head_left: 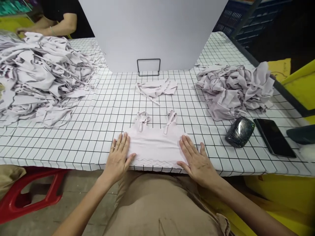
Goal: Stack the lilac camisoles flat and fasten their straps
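Note:
A pale pink strappy camisole top (pixel 155 146) lies spread on the checked tablecloth at the table's front edge, its two straps (pixel 170 121) bunched at the far side and its wavy hem toward me. On its left side edge rests my left hand (pixel 119 154), fingers stretched flat, a ring on one finger. My right hand (pixel 195 159) lies flat on the right side edge, fingers extended and thumb apart. A few slight creases run across the cloth between them. Beyond the straps lies another crumpled pale garment (pixel 157 88).
A large heap of pale garments (pixel 41 75) covers the left; a smaller pile (pixel 236 87) sits right. Nearby are a shiny dark rounded object (pixel 240 132) and a phone (pixel 274 137). A white panel (pixel 152 32) stands at the back. A co-worker's arm (pixel 59 28) is behind the left heap.

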Demonstrator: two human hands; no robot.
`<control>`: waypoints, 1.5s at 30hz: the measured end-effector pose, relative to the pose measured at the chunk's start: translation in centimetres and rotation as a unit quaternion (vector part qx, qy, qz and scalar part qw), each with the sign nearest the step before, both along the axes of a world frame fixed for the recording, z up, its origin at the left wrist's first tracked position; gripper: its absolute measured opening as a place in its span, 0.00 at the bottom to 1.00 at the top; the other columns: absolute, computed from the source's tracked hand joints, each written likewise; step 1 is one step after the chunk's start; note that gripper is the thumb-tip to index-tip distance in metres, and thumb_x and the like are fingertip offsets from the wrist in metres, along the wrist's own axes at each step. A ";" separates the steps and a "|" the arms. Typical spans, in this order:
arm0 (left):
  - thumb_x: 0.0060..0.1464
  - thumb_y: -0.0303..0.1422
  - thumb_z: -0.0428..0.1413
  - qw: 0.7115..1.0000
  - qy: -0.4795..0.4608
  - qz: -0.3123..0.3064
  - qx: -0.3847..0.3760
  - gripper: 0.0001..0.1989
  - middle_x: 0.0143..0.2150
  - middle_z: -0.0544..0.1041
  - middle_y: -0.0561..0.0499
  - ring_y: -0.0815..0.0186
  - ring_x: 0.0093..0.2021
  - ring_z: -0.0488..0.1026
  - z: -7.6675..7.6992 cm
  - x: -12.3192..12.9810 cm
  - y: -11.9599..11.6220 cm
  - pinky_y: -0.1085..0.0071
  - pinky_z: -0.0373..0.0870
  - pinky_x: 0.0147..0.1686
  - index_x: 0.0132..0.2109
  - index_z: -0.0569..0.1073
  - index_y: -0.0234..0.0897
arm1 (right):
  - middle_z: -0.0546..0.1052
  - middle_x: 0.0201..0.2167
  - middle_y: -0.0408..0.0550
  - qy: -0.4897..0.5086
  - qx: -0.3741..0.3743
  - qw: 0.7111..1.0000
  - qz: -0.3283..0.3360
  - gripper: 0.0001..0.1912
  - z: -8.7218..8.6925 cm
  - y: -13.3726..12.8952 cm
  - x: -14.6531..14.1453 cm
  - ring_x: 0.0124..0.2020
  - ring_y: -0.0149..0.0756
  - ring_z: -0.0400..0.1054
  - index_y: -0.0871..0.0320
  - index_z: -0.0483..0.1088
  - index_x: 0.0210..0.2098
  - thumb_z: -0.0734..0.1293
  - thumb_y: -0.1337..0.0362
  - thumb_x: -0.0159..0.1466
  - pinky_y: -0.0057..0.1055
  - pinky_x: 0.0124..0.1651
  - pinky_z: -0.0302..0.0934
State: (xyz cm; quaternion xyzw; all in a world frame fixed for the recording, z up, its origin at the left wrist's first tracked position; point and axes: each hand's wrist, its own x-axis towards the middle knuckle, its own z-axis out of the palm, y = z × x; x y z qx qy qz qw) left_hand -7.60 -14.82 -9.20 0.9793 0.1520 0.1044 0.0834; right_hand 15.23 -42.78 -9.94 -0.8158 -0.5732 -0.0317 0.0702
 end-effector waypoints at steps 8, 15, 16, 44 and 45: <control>0.68 0.41 0.52 0.982 -0.139 0.077 -0.098 0.20 0.45 0.75 0.43 0.53 0.46 0.74 0.5 1.3 2.3 0.54 0.75 0.46 0.61 0.70 0.37 | 0.74 0.53 0.61 0.022 0.129 0.989 -0.068 0.23 0.9 1.4 3.2 0.54 0.56 0.69 0.56 0.68 0.61 0.59 0.52 0.73 0.59 0.58 0.59; 0.66 0.40 0.53 0.964 -0.207 0.064 -0.155 0.17 0.49 0.76 0.44 0.55 0.50 0.75 3.2 4.9 5.6 0.56 0.75 0.48 0.58 0.73 0.42 | 0.78 0.43 0.58 0.115 0.166 0.979 -0.020 0.17 6.3 16.4 13.1 0.49 0.48 0.68 0.59 0.75 0.49 0.56 0.66 0.72 0.48 0.57 0.63; 0.66 0.39 0.54 0.960 -0.207 0.055 -0.182 0.16 0.48 0.77 0.45 0.56 0.49 0.75 3.7 5.7 5.9 0.57 0.75 0.48 0.58 0.74 0.42 | 0.77 0.48 0.60 0.133 0.130 0.982 -0.025 0.18 6.7 19.2 14.3 0.54 0.50 0.66 0.60 0.75 0.50 0.56 0.71 0.70 0.51 0.61 0.59; 0.42 0.36 0.73 0.722 -0.172 -0.166 -0.650 0.15 0.32 0.78 0.53 0.72 0.32 0.74 20.0 21.8 11.3 0.74 0.70 0.36 0.35 0.79 0.33 | 0.71 0.23 0.41 0.536 0.063 0.832 0.127 0.22 25.1 21.5 16.5 0.24 0.25 0.62 0.63 0.75 0.29 0.80 0.49 0.54 0.24 0.24 0.52; 0.42 0.36 0.73 0.719 -0.153 -0.171 -0.656 0.17 0.32 0.79 0.52 0.71 0.32 0.74 20.7 21.5 11.0 0.75 0.70 0.34 0.37 0.79 0.32 | 0.70 0.22 0.40 0.547 0.079 0.822 0.136 0.22 25.5 21.2 16.4 0.24 0.24 0.61 0.62 0.75 0.28 0.80 0.49 0.54 0.24 0.24 0.52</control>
